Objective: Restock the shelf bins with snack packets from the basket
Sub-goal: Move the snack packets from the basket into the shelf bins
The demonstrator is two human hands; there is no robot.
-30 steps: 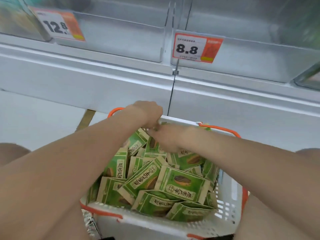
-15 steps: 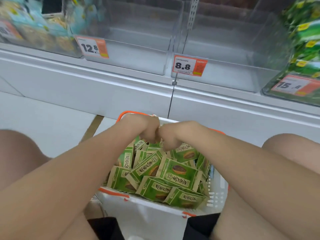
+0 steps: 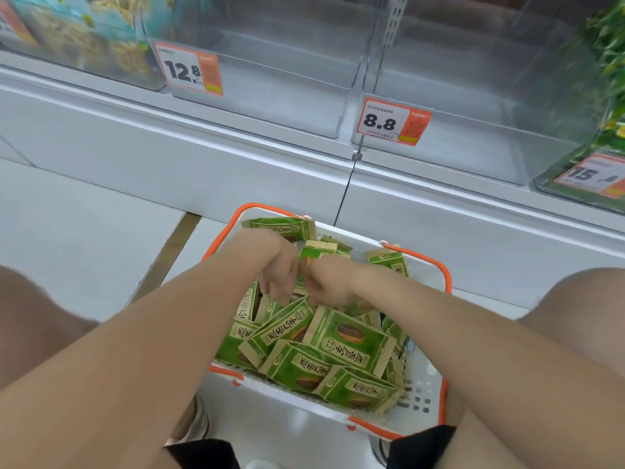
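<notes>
A white basket with an orange rim (image 3: 447,275) sits on the floor between my knees, full of green snack packets (image 3: 348,340) with brown edges. Both hands reach into its far half, close together. My left hand (image 3: 275,269) points its fingers down into the pile. My right hand (image 3: 329,282) is curled beside it. One packet (image 3: 318,250) stands upright between the two hands and both seem to pinch it; the fingertips are partly hidden. Above are two bare clear shelf bins, one tagged 12.8 (image 3: 270,96) and one tagged 8.8 (image 3: 473,137).
A bin of blue and yellow packets (image 3: 84,38) stands at the far left of the shelf. At the far right is a bin of green packets (image 3: 608,79) tagged 15. The white shelf base (image 3: 203,157) runs just behind the basket. My knees flank the basket.
The view has lifted and pulled back, showing more of the shelf bins. Both hands have stayed together in the basket's far half, and an upright packet now shows between them.
</notes>
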